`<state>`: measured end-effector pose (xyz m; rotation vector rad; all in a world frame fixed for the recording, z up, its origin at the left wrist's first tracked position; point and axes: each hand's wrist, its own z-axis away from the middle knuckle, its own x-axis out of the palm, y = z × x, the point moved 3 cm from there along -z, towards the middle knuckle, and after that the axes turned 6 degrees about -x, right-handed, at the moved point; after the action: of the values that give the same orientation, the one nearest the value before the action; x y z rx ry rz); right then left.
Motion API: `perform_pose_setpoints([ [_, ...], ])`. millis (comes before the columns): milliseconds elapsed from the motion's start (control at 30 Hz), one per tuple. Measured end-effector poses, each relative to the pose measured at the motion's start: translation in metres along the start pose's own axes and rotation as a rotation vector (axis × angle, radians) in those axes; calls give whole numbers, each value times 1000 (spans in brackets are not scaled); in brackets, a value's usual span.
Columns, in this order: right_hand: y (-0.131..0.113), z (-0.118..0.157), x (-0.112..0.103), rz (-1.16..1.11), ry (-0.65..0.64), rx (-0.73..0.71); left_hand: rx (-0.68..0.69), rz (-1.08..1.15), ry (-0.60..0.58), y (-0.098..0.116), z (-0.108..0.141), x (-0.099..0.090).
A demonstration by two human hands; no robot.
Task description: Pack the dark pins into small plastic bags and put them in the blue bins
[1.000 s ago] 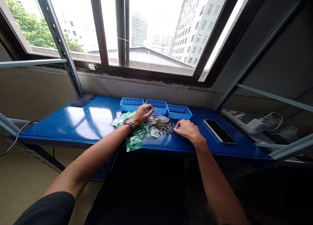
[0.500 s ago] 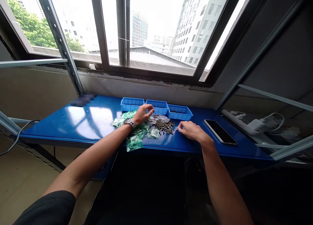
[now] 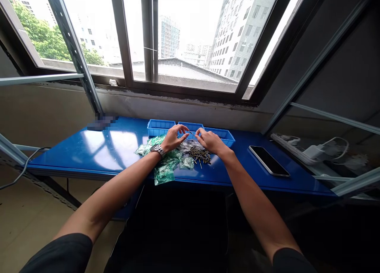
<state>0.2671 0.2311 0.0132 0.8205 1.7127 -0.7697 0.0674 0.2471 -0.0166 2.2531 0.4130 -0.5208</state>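
Nearest my camera I see two short dark sleeves (image 3: pixel 59 251), with bare forearms running from them over the front edge of a blue table (image 3: pixel 228 172). Just past that edge I have green bags (image 3: pixel 164 174) in a loose heap, with a small clear bag (image 3: pixel 186 163) to their right. Beside it lies a pile of metal pins (image 3: pixel 200 155), dark and brassy, pointing every way. On the table to the right of the right forearm is a phone (image 3: pixel 268 161), its screen dark.

A wristwatch (image 3: pixel 157 149) sits on my left wrist, above the green bags. The left hand (image 3: pixel 175 137) is curled, with a gap between thumb and forefinger. The right hand (image 3: pixel 209 140) has its thumb and fingertips pinched on a thin piece (image 3: pixel 192 133), which spans the space between both hands, above some crumpled clear bags (image 3: pixel 194 144). I cannot tell whether the left fingers grip its other end, and it is too small for me to name.

Behind the hands stand three blue bins (image 3: pixel 161 127) in a row; my hands partly cover the middle and right ones. Off to the right I make out a power strip (image 3: pixel 292 147) with a white charger (image 3: pixel 313 151) plugged in. Farther back is the wall (image 3: pixel 166 102), then a wide window (image 3: pixel 190 87) with a tree (image 3: pixel 43 39) and tall buildings (image 3: pixel 237 39) outside
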Motion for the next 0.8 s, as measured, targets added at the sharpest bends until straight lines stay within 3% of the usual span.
perform_pose_setpoints([
  [167, -7, -10, 5, 16, 15, -78, 20, 4, -5, 1, 0, 1],
  [500, -10, -17, 2, 4, -33, -103, 8, 28, 51, -2, -1, 0],
  [633, -6, -27, 0, -125, -11, -151, -17, 22, 93, -3, -2, -2],
  [800, 3, -41, 8, -386, 122, -227, -48, 47, 136, -7, -3, -5],
])
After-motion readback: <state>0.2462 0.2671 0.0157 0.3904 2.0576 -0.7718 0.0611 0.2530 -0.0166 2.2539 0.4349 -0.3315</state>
